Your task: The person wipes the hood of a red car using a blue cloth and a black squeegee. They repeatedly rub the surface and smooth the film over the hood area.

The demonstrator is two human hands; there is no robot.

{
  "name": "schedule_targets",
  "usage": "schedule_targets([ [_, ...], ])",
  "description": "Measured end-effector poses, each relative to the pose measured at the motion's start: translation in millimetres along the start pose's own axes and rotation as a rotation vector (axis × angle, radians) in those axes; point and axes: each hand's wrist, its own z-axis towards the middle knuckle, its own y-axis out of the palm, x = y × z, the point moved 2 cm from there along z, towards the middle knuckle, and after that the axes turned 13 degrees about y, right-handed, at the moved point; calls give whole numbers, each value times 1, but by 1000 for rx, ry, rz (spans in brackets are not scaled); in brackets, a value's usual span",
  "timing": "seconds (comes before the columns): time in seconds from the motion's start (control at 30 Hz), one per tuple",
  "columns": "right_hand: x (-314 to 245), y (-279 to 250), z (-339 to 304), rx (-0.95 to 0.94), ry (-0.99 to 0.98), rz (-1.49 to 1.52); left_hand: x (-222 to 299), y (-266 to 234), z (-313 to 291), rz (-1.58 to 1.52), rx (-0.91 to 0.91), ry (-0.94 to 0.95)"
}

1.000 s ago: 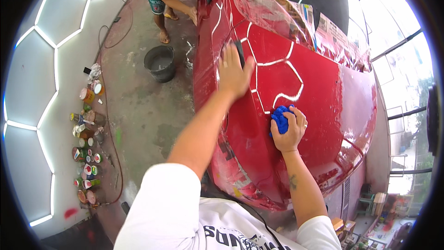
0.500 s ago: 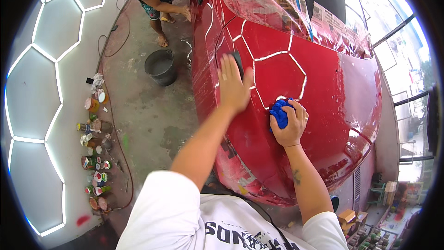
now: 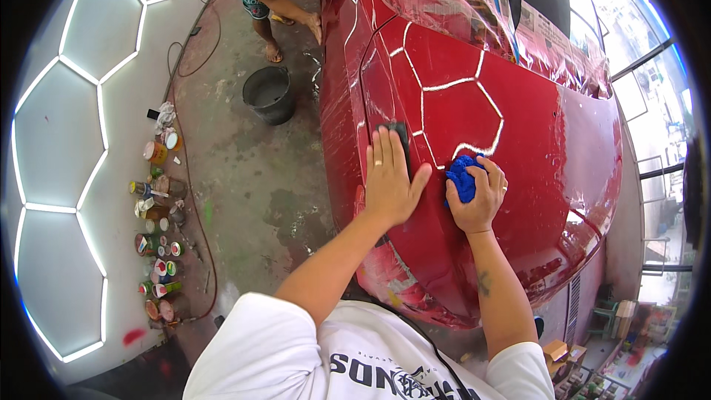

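Wet-looking red car bodywork (image 3: 544, 170) spreads out in front of me, mirroring bright hexagonal light lines. My left hand (image 3: 389, 184) lies with its fingers extended over a dark sanding block (image 3: 404, 137), pressing it to the panel near the car's left edge; much of the block is hidden under the palm. To the right, my right hand (image 3: 481, 196) is wrapped round a crumpled blue cloth (image 3: 461, 175) that rests against the panel. Newspaper and clear plastic film (image 3: 444, 11) cover the area along the windscreen.
Another person's hand (image 3: 315, 28) touches the car's far left side. On the floor stands a black bucket (image 3: 269, 96). Several paint cans (image 3: 159, 244) and a hose (image 3: 211, 281) line the left wall with its hexagonal lights. Cardboard boxes (image 3: 559, 355) sit at the lower right.
My left hand has slid the block back toward me along the panel edge. The right hand and cloth stay at nearly the same spot while the whole view shifts slightly.
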Motion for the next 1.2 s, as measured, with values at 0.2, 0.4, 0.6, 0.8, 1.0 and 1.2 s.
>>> schedule_targets([
  [0.2, -12, 5, 4, 5, -19, 38, -91, -43, 133, -107, 113, -156],
  [0.4, -6, -3, 1, 12, 6, -2, 2, 2, 11, -8, 140, -9],
  [0.6, -17, -5, 2, -46, 144, -99, 30, 10, -63, 42, 200, 126],
  [0.8, -39, -51, -14, -62, 226, -115, 24, 3, -61, 21, 384, 177],
  [1.0, -33, -98, -92, -43, 207, 334, 57, -47, -59, -442, 299, 18],
  [1.2, -7, -153, -108, -432, 504, 871, 127, -89, -73, -1453, -276, -146],
])
